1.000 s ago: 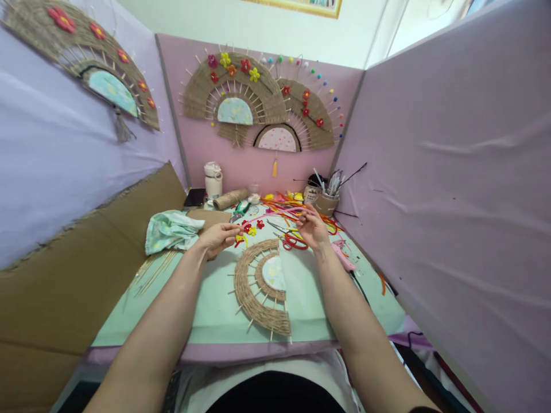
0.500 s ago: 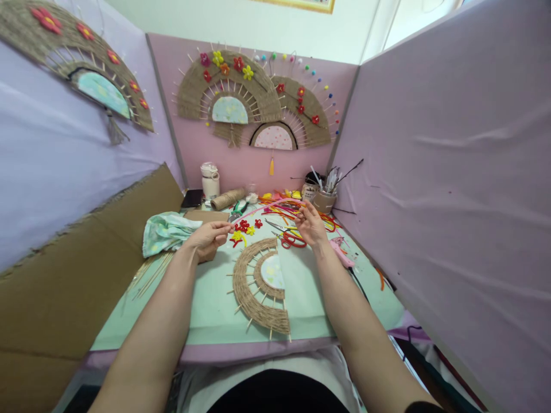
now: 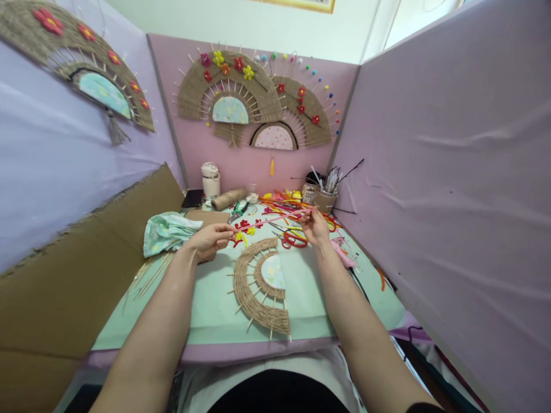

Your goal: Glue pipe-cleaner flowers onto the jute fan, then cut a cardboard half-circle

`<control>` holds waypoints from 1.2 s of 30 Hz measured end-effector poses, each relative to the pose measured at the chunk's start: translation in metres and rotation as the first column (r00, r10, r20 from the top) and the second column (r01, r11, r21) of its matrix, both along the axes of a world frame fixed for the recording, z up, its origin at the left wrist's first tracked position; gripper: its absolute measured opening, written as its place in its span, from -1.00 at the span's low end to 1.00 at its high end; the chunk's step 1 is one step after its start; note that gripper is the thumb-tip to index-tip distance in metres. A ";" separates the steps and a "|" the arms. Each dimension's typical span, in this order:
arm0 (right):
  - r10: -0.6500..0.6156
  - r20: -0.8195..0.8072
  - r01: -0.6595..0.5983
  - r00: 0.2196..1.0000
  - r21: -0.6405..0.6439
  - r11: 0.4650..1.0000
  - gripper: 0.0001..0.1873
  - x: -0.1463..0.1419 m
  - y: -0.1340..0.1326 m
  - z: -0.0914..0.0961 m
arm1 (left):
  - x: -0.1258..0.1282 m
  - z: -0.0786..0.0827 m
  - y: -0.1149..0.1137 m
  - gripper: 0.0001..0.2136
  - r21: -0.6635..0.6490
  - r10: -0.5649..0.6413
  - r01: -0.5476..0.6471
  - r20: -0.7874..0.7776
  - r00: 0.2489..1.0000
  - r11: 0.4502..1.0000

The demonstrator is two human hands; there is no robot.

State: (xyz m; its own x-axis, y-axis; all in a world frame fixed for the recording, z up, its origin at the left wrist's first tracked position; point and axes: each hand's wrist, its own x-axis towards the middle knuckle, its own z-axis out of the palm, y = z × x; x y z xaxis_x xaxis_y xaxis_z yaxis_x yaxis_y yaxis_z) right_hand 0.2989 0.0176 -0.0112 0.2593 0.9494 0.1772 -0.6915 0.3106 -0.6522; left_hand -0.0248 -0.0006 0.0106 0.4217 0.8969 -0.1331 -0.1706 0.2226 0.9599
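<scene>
The pink pipe cleaner (image 3: 272, 219) is stretched almost straight in the air above the far half of the table, 1 end in each hand. The left hand (image 3: 209, 239) pinches its near end between thumb and forefinger; the right hand (image 3: 315, 226) has its fingertips closed on the far end.

With grips this small, a hard pull could slip 1 end free, and the stem might whip into the small felt flowers (image 3: 243, 226) below or kink. The red-handled scissors (image 3: 289, 236) lie open just under the right hand, so a dropped wrist could meet the blades.

I count 1 held stem, 1 unfinished jute fan (image 3: 258, 287) on the green mat (image 3: 206, 312), 1 pair of scissors, 1 pink glue gun (image 3: 341, 252), and 3 finished fans hanging on the walls.
</scene>
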 end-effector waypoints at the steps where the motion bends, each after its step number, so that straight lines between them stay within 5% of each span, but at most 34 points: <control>1: -0.007 -0.010 0.007 1.000 -0.001 1.000 -0.82 0.000 0.000 -0.001 | -0.001 0.001 -0.002 -0.78 0.014 -0.013 0.013 0.005 1.000 1.000; 7: 0.040 -0.028 -0.039 0.999 0.011 0.999 -0.71 -0.006 0.003 -0.005 | -0.006 0.006 -0.013 -0.73 0.127 -0.131 0.125 0.044 0.990 0.984; 15: -0.125 0.020 0.127 0.992 -0.130 0.983 -0.78 0.008 0.017 -0.017 | -0.004 0.001 0.006 -0.64 0.057 0.091 -0.101 0.159 0.983 0.993; 22: -0.044 0.325 0.120 0.945 -0.216 0.969 -0.67 -0.001 0.020 -0.033 | 0.001 -0.006 0.008 -0.65 0.117 0.192 -0.184 -0.058 0.980 0.976; 25: -0.005 0.510 0.125 0.860 -0.201 0.971 -0.73 -0.015 0.014 -0.038 | 0.004 -0.009 0.005 -0.70 0.148 0.144 -0.112 -0.231 0.962 0.983; 30: 0.025 0.767 0.059 0.641 -0.081 0.995 -0.81 -0.042 0.002 -0.041 | 0.013 -0.017 0.000 -0.70 0.006 -0.086 0.102 -0.490 0.867 0.995; 33: -0.029 0.974 -0.037 0.223 0.039 0.999 -0.88 -0.054 -0.002 -0.043 | 0.015 -0.020 -0.001 -0.68 0.031 -0.080 0.115 -0.543 0.836 0.993; 36: -0.108 0.971 -0.120 -0.215 0.084 0.989 -0.80 -0.063 -0.003 -0.043 | 0.013 -0.019 0.001 -0.67 0.122 -0.072 0.176 -0.589 0.805 0.977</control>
State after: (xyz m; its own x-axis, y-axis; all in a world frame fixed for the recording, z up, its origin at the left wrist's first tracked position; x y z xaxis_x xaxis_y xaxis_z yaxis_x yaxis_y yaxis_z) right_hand 0.2354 0.0149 -0.0540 -0.3417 0.8936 0.2912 0.7433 0.4465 -0.4981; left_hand -0.0117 0.0000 -0.0084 0.4221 0.8727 -0.2455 0.4457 0.0361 0.8944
